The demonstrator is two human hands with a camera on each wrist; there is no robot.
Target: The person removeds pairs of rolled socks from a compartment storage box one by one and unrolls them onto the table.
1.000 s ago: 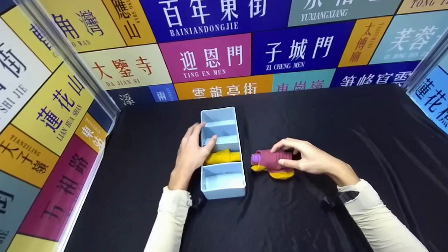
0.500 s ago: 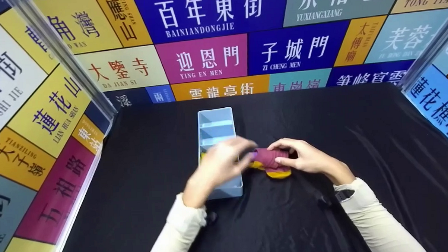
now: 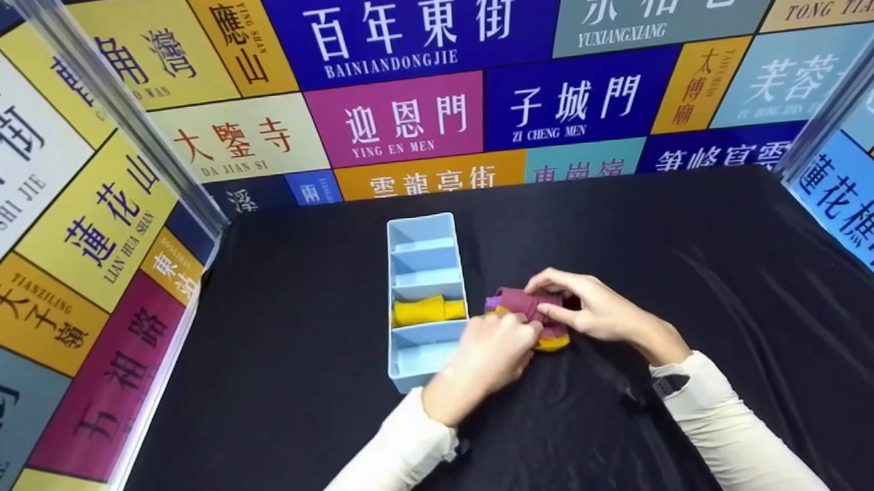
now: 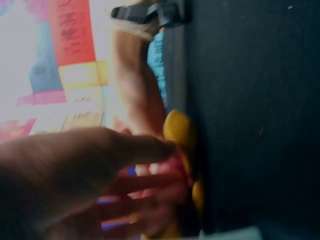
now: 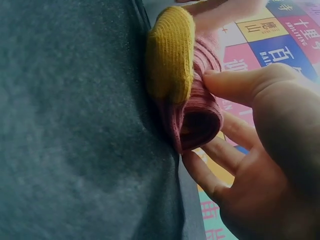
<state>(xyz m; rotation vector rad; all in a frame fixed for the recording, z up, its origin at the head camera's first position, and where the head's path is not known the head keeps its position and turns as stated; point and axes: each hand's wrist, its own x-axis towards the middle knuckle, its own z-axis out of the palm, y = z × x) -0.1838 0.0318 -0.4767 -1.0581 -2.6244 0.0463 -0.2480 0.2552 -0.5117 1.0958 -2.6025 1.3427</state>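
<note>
A rolled maroon sock (image 3: pixel 517 299) with yellow patches and a bit of purple at its left end lies on the black cloth. My right hand (image 3: pixel 605 309) holds its right part, thumb on the near side and fingers on the far side. The right wrist view shows the ribbed roll (image 5: pixel 202 127), its hollow end facing that hand, and a yellow knitted part (image 5: pixel 171 55). My left hand (image 3: pixel 490 351) grips the near edge of the roll with bent fingers, hiding part of it. In the blurred left wrist view, the thumb and fingers close around the sock (image 4: pixel 175 167).
Left of the sock stands a light blue divided box (image 3: pixel 389 276), its long side running away from me. One compartment holds a rolled yellow piece (image 3: pixel 419 311); my left forearm overlaps the near corner. Panels with printed signs (image 3: pixel 396 120) wall the back and sides of the black-covered table (image 3: pixel 302 337).
My left hand has left the box, crossed over it to the right, and now grips the near side of the rolled sock. The right hand has stayed on the sock.
</note>
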